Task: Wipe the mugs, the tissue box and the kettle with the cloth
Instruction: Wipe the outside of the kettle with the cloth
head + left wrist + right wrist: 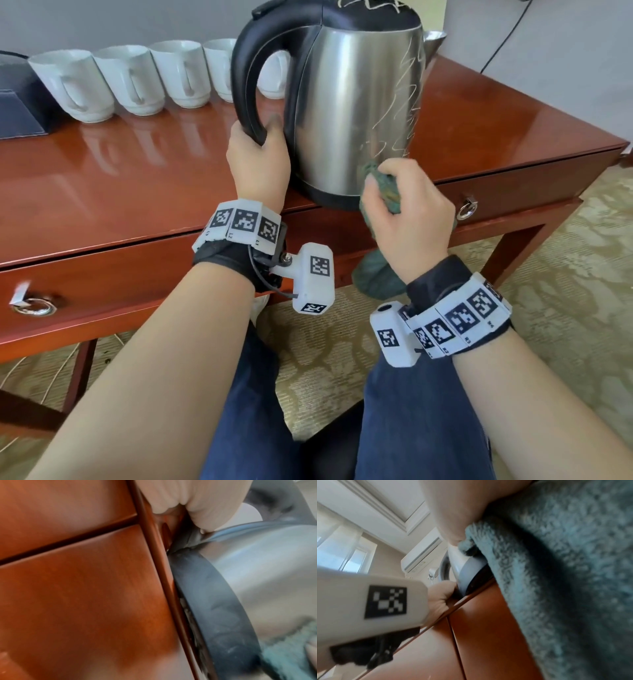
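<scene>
Head view shows the tall steel kettle with black handle and lid (356, 102) standing upright near the front edge of the glossy red-brown wooden table (120, 178), its long axis vertical, its spout towards the far right and its handle towards the left. The left hand (258, 156) grips the low end of the handle. The right hand (407, 209) clutches the bunched green fluffy cloth (383, 186) against the kettle's lower wall. White mugs (126, 80) stand in a row behind.

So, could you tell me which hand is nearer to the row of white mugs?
Left. The left hand grips the kettle handle just in front of the mugs; the right hand is farther right, near the kettle's base.
</scene>
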A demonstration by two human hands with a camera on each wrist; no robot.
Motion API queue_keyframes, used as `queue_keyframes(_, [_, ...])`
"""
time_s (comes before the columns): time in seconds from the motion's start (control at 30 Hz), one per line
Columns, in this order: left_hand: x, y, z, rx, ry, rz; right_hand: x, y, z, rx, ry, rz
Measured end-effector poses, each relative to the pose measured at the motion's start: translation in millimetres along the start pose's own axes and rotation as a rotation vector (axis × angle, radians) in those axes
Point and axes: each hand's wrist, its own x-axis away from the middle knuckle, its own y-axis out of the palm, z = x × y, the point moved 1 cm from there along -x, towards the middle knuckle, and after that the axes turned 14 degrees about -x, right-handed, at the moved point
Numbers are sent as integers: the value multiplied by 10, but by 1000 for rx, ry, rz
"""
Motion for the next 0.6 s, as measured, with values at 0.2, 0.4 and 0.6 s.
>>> queue_keyframes(0.2, [-4,18,-18,-2,3,10,191,40,49,-4,116,25])
queue_keyframes(0.4, [26,-4,10,-22,27,11,40,118,-79,58,-85,-39])
queue_keyframes(0.6, [41,-3,-1,-40,42,15,48,23,-21,-26,141,47])
